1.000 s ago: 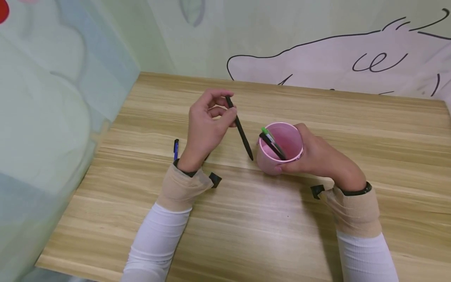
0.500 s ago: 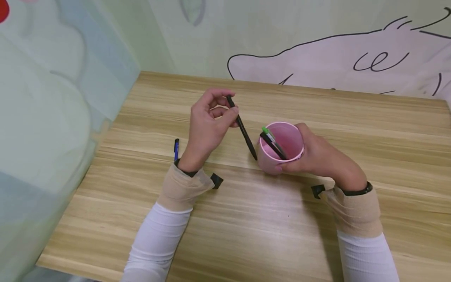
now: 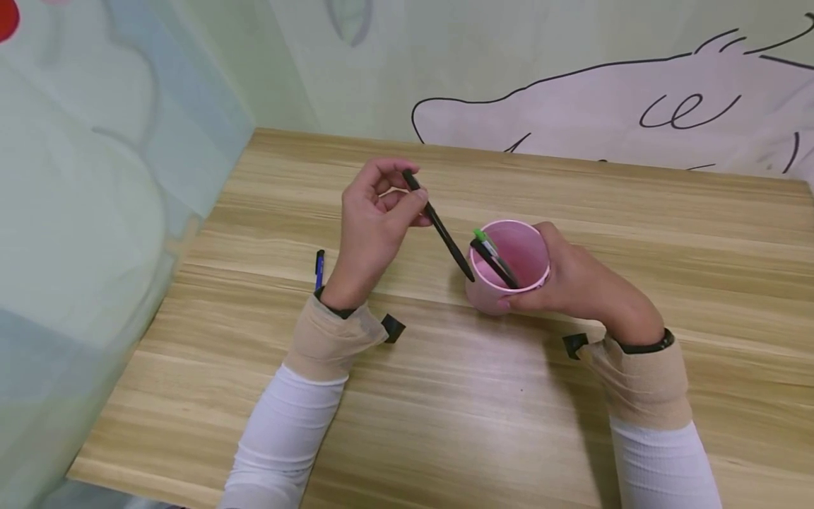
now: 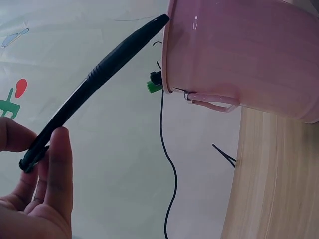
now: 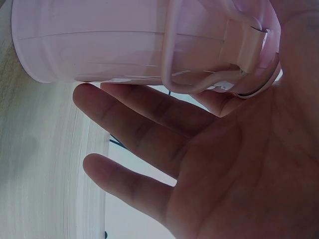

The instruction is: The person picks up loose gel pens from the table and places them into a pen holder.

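My left hand (image 3: 375, 223) pinches a black pen (image 3: 444, 233) close to its upper end, between thumb and fingertips. The pen slants down to the right, its tip right at the rim of a small pink bucket (image 3: 486, 298). In the left wrist view the pen (image 4: 92, 82) shows its clip by the fingers, and its tip overlaps the bucket's rim (image 4: 167, 55). My right hand (image 3: 575, 279) grips the bucket from the right, thumb along the near side. Inside lean a green-topped pen (image 3: 480, 236) and another black pen (image 3: 494, 267). The right wrist view shows the bucket's pink handle (image 5: 171, 45).
A blue pen (image 3: 319, 268) with a black end lies on the wooden table (image 3: 445, 410), partly hidden behind my left wrist. A painted wall (image 3: 356, 78) stands along the table's far edge, and another wall (image 3: 83, 212) borders it on the left.
The tip of the black pen has moved right and slightly up, from beside the bucket to its rim. The right hand and bucket stay in place.
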A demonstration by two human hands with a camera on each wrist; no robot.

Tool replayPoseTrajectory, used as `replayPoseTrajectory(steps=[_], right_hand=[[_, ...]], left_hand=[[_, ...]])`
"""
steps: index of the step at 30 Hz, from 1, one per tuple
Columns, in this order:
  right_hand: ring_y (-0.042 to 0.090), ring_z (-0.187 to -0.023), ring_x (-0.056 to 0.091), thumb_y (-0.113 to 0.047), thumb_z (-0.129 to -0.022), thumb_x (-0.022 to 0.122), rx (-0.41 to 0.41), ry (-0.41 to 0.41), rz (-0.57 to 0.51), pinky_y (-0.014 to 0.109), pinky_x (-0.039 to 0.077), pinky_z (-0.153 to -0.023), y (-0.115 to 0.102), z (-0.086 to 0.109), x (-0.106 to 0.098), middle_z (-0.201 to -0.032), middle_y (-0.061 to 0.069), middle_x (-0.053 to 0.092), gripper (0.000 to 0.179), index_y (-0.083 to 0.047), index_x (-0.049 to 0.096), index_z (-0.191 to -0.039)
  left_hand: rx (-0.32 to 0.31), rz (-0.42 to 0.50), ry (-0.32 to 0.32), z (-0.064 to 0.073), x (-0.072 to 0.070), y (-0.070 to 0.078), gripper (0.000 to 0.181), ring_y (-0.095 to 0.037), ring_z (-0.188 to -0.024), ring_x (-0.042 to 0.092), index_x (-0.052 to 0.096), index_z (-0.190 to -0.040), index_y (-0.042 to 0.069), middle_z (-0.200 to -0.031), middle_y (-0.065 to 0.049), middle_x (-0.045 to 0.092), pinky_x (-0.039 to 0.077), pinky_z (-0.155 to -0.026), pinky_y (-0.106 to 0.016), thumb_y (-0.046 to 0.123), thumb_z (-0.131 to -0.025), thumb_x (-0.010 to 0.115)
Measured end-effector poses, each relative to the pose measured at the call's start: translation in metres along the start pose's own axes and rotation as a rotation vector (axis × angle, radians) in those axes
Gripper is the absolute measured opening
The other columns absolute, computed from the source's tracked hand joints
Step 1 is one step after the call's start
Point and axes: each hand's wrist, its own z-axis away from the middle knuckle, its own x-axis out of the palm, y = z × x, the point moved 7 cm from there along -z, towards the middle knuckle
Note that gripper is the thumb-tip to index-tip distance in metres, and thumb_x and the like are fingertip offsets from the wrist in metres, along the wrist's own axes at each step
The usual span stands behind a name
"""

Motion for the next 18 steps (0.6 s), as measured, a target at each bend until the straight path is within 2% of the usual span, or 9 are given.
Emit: replayPoseTrajectory(steps=[5, 18], right_hand=[[0.030, -0.113, 0.060, -0.026, -0.065, 0.098, -0.005, -0.002, -0.004, 0.049, 0.049, -0.096, -0.0009, 0.0005, -0.0002, -0.127, 0.014, 0.060, 0.092, -0.005, 0.040, -0.134], [0.033, -0.114, 0.059, -0.027, -0.067, 0.096, -0.043, -0.010, 0.010, 0.050, 0.048, -0.096, -0.0060, -0.0006, -0.0005, -0.126, 0.018, 0.060, 0.091, -0.002, 0.039, -0.135]], left_hand=[[-0.005, 0.039, 0.006, -0.0002, 0.0001, -0.0008, 0.026, -0.022, -0.069, 0.064, 0.059, -0.113, -0.003, -0.090, -0.011, 0.057, 0.060, -0.066, -0.035, -0.010, -0.088, 0.061], [0.027, 0.067, 0.006, -0.0001, -0.0001, 0.0021, 0.024, -0.019, -0.066, 0.063, 0.055, -0.110, -0.007, -0.087, -0.010, 0.056, 0.060, -0.065, -0.035, -0.013, -0.088, 0.061]])
